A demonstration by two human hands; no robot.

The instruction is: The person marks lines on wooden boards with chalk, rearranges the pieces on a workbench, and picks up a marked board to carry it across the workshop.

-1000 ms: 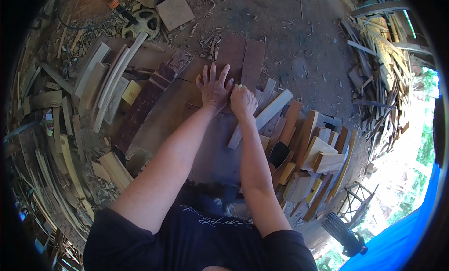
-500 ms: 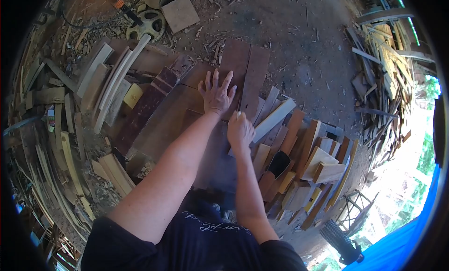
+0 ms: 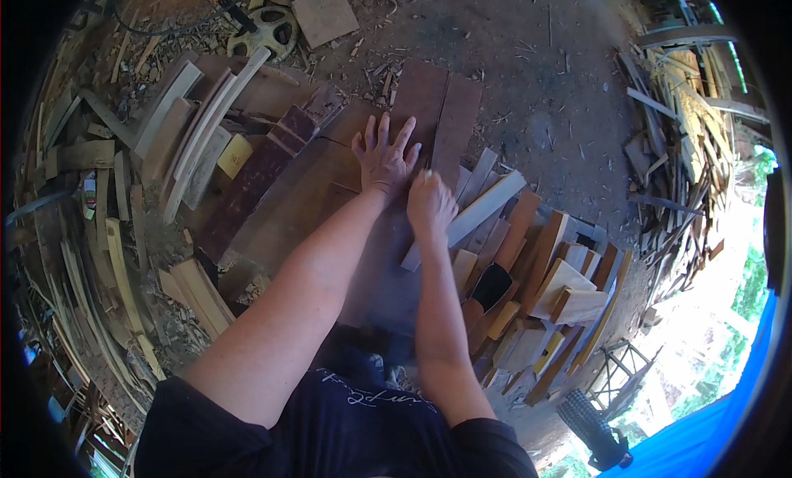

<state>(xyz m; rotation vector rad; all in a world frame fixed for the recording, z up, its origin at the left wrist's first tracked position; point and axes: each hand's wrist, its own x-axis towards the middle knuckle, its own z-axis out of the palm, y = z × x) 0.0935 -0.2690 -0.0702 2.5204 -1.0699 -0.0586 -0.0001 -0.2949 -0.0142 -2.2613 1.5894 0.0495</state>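
My left hand lies with fingers spread on a reddish-brown wooden board. Just to its right, my right hand is closed, and a small pale tip shows at the top of the fist; what it belongs to is hidden. That fist is by the dark seam between the board and a second narrower brown board. Both boards extend past the far side of a low wooden worktop.
Wood offcuts are stacked on the right, near a black object. Curved pale strips and a dark red beam lie left. Scrap wood is heaped far right. A person is at the lower right.
My right hand came down toward me along the seam, then moved back up beside my left hand. My left hand stays spread on the board. The view has shifted slightly.
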